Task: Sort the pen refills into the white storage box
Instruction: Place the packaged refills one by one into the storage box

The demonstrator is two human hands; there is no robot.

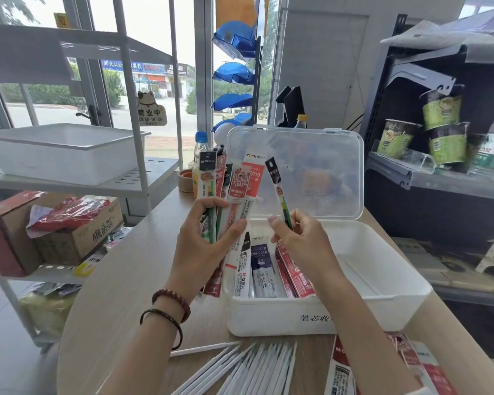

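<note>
Refill (277, 185) btm end in R hand (300, 243) grip; bundle (234, 181) in L hand (203, 240).

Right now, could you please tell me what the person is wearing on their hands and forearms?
Both hands are bare: no gloves, and no rings that I can see. The left hand has two bracelets at its wrist: a beaded bracelet of round reddish-brown beads and, further up the arm, a thin dark band. The right hand and its wrist carry nothing. No sleeve covers either forearm.
</note>
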